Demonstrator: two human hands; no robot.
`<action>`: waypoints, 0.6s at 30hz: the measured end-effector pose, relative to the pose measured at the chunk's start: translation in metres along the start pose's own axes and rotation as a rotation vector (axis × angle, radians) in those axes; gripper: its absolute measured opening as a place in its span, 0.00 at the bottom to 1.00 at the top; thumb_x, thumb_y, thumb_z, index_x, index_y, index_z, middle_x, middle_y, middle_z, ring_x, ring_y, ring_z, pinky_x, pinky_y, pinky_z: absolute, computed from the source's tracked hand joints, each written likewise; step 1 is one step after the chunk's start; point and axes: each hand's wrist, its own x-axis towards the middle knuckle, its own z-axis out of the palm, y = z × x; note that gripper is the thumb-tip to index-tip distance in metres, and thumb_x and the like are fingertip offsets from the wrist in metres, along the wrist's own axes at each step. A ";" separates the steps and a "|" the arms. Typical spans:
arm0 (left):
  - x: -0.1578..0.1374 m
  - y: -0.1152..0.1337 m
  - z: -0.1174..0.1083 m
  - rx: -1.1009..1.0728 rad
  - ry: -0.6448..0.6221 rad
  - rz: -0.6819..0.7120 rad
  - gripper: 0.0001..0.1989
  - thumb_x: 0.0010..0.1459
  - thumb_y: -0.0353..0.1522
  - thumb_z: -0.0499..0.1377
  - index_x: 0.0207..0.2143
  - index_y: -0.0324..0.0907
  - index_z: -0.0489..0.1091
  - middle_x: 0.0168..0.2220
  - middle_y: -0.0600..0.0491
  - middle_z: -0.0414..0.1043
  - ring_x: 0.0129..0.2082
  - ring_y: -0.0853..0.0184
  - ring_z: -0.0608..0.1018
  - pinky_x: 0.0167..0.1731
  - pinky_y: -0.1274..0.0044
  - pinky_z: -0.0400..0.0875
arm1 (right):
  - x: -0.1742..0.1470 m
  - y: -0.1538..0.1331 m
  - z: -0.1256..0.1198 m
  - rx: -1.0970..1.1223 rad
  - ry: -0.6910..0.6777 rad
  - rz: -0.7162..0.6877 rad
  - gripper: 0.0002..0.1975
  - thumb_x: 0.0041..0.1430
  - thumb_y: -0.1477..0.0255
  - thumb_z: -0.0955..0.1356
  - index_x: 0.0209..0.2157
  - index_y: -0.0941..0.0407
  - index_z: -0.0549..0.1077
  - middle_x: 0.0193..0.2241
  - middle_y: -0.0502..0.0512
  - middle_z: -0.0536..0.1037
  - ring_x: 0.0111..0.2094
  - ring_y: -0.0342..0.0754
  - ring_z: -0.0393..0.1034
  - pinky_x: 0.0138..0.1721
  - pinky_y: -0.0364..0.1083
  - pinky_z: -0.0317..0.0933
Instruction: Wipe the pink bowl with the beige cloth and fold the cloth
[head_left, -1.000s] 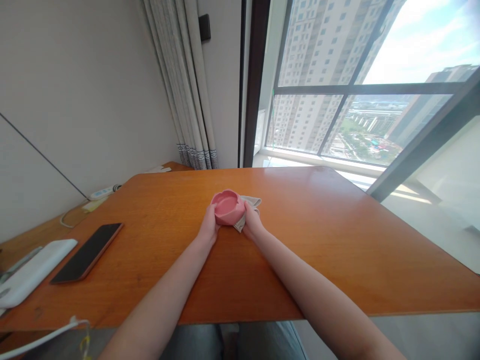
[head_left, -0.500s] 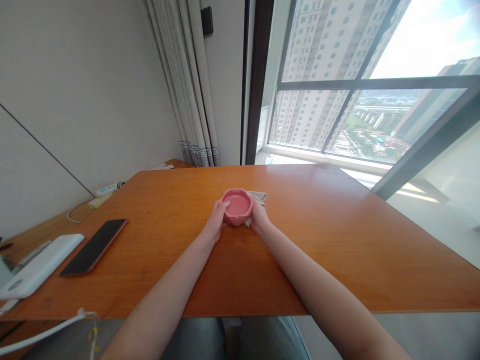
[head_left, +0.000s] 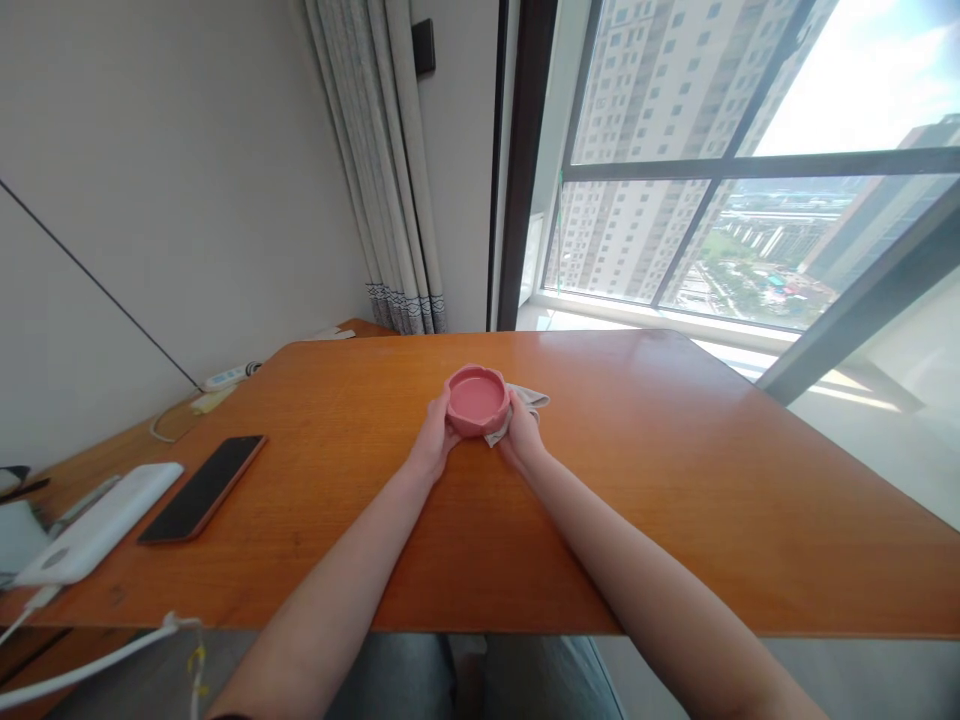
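Between my two hands is a shallow pink bowl [head_left: 478, 398] with a faceted, wavy rim, tilted slightly toward me. My left hand [head_left: 436, 432] is closed on the bowl's left side, its thumb along the outer wall. On the other side, my right hand [head_left: 520, 428] grips a light grey cloth [head_left: 533, 397] and presses it against the bowl's right wall. Part of the cloth sticks out behind and below the right fingers. The fingertips under the bowl are hidden.
Under my hands spreads a brown wooden table [head_left: 660, 480]. A dark phone [head_left: 202, 490] lies at left, beside a white power bank [head_left: 101, 525] with a cable. Behind them a power strip [head_left: 229, 377] sits by the wall. A white cable [head_left: 97, 660] crosses the lower left corner.
The bowl has been turned and raised slightly, showing different facets at the front. My left thumb has moved from the inner rim to the outside. The view has shifted a little.
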 end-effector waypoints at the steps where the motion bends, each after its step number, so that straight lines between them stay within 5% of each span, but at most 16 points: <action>1: -0.002 0.000 0.001 0.035 -0.044 -0.061 0.27 0.52 0.49 0.57 0.50 0.45 0.66 0.49 0.49 0.71 0.45 0.62 0.75 0.36 0.75 0.73 | 0.004 -0.004 -0.002 -0.025 0.030 -0.004 0.05 0.53 0.71 0.65 0.30 0.55 0.72 0.30 0.49 0.79 0.34 0.44 0.74 0.39 0.43 0.69; 5: -0.005 -0.002 0.004 0.123 -0.073 -0.138 0.24 0.52 0.45 0.58 0.50 0.47 0.67 0.49 0.50 0.71 0.46 0.60 0.74 0.35 0.74 0.73 | 0.008 -0.010 -0.005 -0.088 0.061 0.030 0.05 0.52 0.71 0.65 0.28 0.56 0.72 0.28 0.51 0.79 0.34 0.46 0.74 0.38 0.44 0.70; 13: 0.006 -0.002 -0.004 -0.025 0.161 0.156 0.17 0.52 0.38 0.59 0.44 0.41 0.68 0.42 0.50 0.72 0.40 0.66 0.74 0.39 0.76 0.70 | -0.010 0.008 0.004 -0.001 -0.145 0.095 0.08 0.54 0.70 0.65 0.36 0.55 0.73 0.38 0.51 0.79 0.44 0.47 0.73 0.46 0.46 0.68; 18: 0.008 -0.002 -0.006 0.004 0.123 0.027 0.18 0.50 0.36 0.61 0.44 0.45 0.67 0.41 0.53 0.71 0.38 0.67 0.74 0.35 0.76 0.71 | 0.004 -0.001 -0.004 -0.154 -0.047 0.012 0.06 0.51 0.71 0.67 0.33 0.55 0.73 0.36 0.52 0.80 0.43 0.48 0.73 0.44 0.45 0.69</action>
